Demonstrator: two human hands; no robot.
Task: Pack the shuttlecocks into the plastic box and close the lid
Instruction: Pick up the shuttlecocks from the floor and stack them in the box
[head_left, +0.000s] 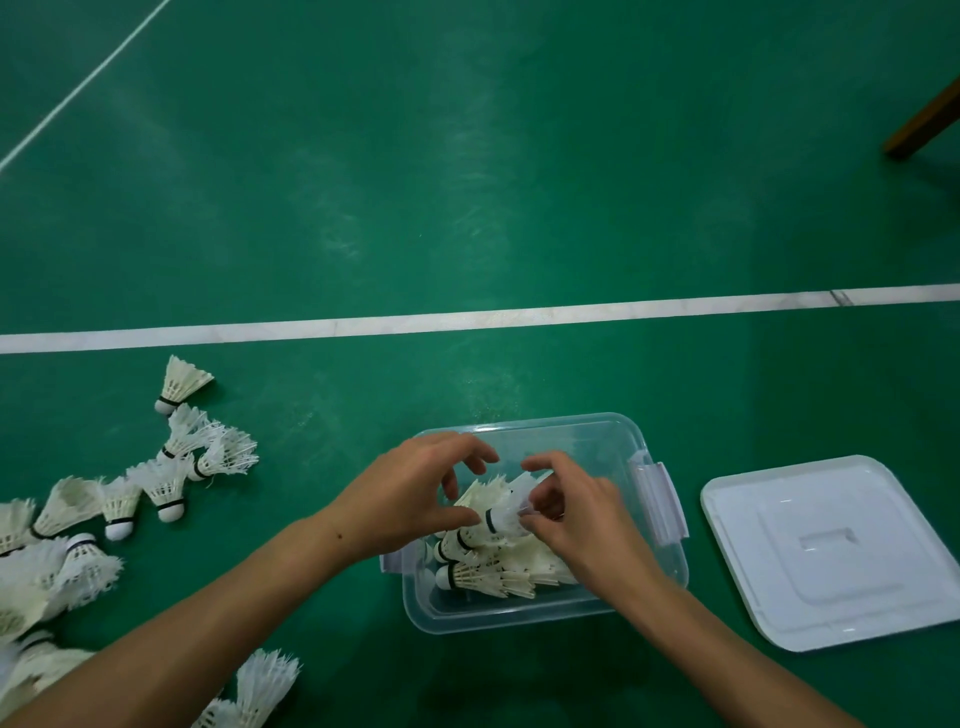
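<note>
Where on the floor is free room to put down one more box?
Free: the green floor beyond the white line, and the strip between plastic box and lid. Crowded: left of the box, where loose shuttlecocks lie.

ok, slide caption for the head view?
Both hands place a shuttlecock into the clear box; lid off, more shuttlecocks left.
</note>
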